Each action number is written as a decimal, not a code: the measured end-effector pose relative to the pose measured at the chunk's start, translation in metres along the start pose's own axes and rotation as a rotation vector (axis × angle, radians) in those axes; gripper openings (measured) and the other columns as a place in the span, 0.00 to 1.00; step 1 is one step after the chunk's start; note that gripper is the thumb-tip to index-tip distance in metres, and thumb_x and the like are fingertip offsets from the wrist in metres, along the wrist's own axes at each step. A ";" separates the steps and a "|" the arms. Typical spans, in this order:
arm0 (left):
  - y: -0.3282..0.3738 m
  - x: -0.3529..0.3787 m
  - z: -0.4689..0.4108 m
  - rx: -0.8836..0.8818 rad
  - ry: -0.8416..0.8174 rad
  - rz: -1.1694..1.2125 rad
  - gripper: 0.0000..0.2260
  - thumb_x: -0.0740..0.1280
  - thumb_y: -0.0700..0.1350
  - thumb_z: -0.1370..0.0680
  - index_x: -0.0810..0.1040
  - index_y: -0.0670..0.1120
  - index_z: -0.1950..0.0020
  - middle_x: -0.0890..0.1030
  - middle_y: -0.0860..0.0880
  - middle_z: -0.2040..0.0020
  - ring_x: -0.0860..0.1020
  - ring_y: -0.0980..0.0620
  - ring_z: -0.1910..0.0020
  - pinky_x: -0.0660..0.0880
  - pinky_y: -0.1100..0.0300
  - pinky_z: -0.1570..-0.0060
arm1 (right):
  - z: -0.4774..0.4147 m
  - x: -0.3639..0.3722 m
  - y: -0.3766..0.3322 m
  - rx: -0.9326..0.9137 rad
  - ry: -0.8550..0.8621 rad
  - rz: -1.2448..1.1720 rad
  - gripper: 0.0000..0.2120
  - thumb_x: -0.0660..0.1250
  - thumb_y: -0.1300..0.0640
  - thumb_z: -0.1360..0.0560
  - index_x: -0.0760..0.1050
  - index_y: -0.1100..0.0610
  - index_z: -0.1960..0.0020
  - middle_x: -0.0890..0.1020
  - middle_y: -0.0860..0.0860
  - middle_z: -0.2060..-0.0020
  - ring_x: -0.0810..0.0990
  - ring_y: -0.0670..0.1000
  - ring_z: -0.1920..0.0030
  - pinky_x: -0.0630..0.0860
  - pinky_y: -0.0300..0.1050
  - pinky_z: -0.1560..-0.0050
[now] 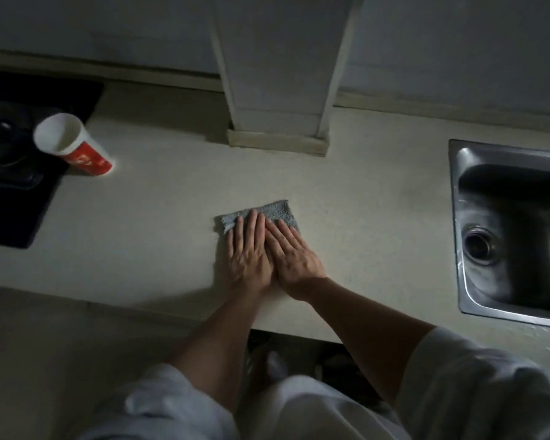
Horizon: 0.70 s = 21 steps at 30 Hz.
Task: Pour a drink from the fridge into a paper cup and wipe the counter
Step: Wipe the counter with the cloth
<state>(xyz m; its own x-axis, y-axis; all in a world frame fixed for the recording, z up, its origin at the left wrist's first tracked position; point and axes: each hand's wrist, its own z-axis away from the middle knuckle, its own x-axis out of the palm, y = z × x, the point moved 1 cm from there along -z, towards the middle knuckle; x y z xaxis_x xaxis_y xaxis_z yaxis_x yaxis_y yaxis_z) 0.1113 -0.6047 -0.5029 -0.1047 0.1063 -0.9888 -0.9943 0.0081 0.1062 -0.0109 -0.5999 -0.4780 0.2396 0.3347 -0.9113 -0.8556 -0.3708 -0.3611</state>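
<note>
Grey cloth [275, 210]: lies flat on the pale desk [146, 223], towards its front edge. Left grip [250, 252]: a bare hand, fingers straight, pressed flat on the cloth, clasping nothing. Right grip [294, 258]: likewise spread flat on the cloth, touching the left. Paper cup [73, 144]: red and white, upright, well left of the cloth and farther back. Steel sink [454, 223]: well right of the cloth.

Both palms down on the cloth [278, 211]: left hand [250, 252] and right hand [296, 260] side by side, touching, fingers [254, 222] straight, bare forearms reaching forward.
</note>
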 end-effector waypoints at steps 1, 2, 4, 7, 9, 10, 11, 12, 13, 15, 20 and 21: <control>0.012 0.001 0.001 0.006 -0.010 -0.007 0.29 0.47 0.50 0.20 0.51 0.45 0.19 0.50 0.48 0.19 0.52 0.45 0.20 0.51 0.46 0.24 | 0.007 -0.002 0.009 0.005 0.009 -0.011 0.28 0.40 0.49 0.19 0.45 0.55 0.20 0.45 0.50 0.21 0.40 0.51 0.21 0.43 0.49 0.21; 0.023 0.001 0.001 0.009 -0.013 -0.004 0.29 0.47 0.50 0.20 0.52 0.45 0.19 0.51 0.48 0.19 0.52 0.45 0.20 0.51 0.47 0.24 | 0.014 -0.005 0.017 0.010 0.024 -0.022 0.29 0.40 0.50 0.19 0.46 0.56 0.20 0.47 0.50 0.21 0.41 0.51 0.21 0.44 0.49 0.21; 0.047 0.002 0.003 0.021 -0.011 0.019 0.28 0.49 0.49 0.21 0.56 0.44 0.20 0.56 0.47 0.20 0.56 0.45 0.21 0.53 0.47 0.25 | 0.028 -0.008 0.034 0.031 0.054 -0.040 0.28 0.43 0.50 0.19 0.48 0.56 0.20 0.49 0.51 0.21 0.43 0.52 0.21 0.46 0.51 0.21; 0.087 0.005 0.006 0.072 -0.022 0.033 0.28 0.50 0.49 0.21 0.59 0.44 0.21 0.60 0.47 0.21 0.59 0.44 0.22 0.54 0.47 0.26 | 0.054 -0.012 0.062 0.081 0.077 -0.046 0.28 0.45 0.51 0.18 0.48 0.56 0.20 0.49 0.50 0.21 0.44 0.52 0.21 0.46 0.51 0.21; 0.117 0.005 0.008 0.107 -0.030 0.039 0.27 0.50 0.49 0.21 0.60 0.44 0.22 0.61 0.47 0.21 0.61 0.44 0.23 0.55 0.47 0.27 | 0.073 -0.015 0.085 0.116 0.088 -0.042 0.28 0.47 0.51 0.18 0.48 0.55 0.20 0.48 0.50 0.21 0.43 0.52 0.21 0.46 0.51 0.21; 0.134 0.005 0.009 0.122 -0.038 0.043 0.27 0.50 0.49 0.22 0.61 0.44 0.22 0.63 0.47 0.22 0.62 0.45 0.23 0.55 0.47 0.27 | 0.083 -0.017 0.098 0.134 0.094 -0.038 0.28 0.48 0.51 0.18 0.48 0.55 0.20 0.48 0.50 0.21 0.43 0.52 0.21 0.47 0.51 0.21; 0.150 0.007 0.009 0.138 -0.051 0.045 0.27 0.49 0.49 0.22 0.61 0.44 0.22 0.63 0.47 0.22 0.62 0.45 0.23 0.55 0.47 0.27 | 0.093 -0.019 0.111 0.152 0.102 -0.038 0.28 0.48 0.51 0.18 0.49 0.56 0.20 0.49 0.50 0.21 0.44 0.52 0.21 0.47 0.51 0.21; 0.167 0.009 0.009 0.157 -0.066 0.044 0.27 0.49 0.49 0.22 0.61 0.45 0.22 0.62 0.47 0.21 0.61 0.45 0.23 0.54 0.47 0.26 | 0.103 -0.022 0.125 0.171 0.109 -0.040 0.28 0.48 0.51 0.19 0.50 0.56 0.20 0.50 0.51 0.21 0.45 0.52 0.21 0.48 0.51 0.21; 0.183 0.011 0.009 0.179 -0.087 0.039 0.28 0.47 0.49 0.21 0.59 0.46 0.21 0.59 0.48 0.21 0.58 0.46 0.22 0.52 0.47 0.26 | 0.113 -0.025 0.138 0.192 0.115 -0.040 0.29 0.48 0.51 0.19 0.51 0.56 0.20 0.50 0.51 0.21 0.45 0.52 0.21 0.48 0.51 0.22; 0.215 0.013 0.007 0.226 -0.116 0.032 0.29 0.43 0.50 0.21 0.54 0.47 0.20 0.53 0.49 0.19 0.52 0.47 0.20 0.48 0.48 0.24 | 0.130 -0.031 0.163 0.229 0.125 -0.033 0.29 0.49 0.50 0.20 0.51 0.56 0.20 0.51 0.51 0.21 0.46 0.52 0.21 0.49 0.51 0.22; 0.278 0.018 0.002 0.294 -0.119 0.059 0.29 0.39 0.50 0.21 0.51 0.48 0.19 0.51 0.50 0.19 0.50 0.47 0.20 0.46 0.48 0.23 | 0.160 -0.043 0.214 0.306 0.143 -0.019 0.31 0.53 0.51 0.20 0.49 0.56 0.20 0.50 0.50 0.20 0.44 0.51 0.21 0.47 0.50 0.21; 0.288 0.019 0.002 0.315 -0.116 0.057 0.29 0.39 0.50 0.21 0.51 0.48 0.19 0.52 0.51 0.19 0.50 0.48 0.20 0.46 0.48 0.22 | 0.167 -0.045 0.222 0.327 0.151 -0.019 0.31 0.53 0.51 0.20 0.48 0.55 0.20 0.49 0.50 0.20 0.43 0.50 0.21 0.46 0.50 0.21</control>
<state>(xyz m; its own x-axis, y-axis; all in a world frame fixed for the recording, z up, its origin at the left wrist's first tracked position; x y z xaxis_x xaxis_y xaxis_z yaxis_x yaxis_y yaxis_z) -0.1765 -0.5984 -0.4907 -0.1392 0.2274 -0.9638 -0.9303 0.3035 0.2060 -0.2879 -0.5527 -0.4846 0.3012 0.1986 -0.9326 -0.9460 -0.0607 -0.3185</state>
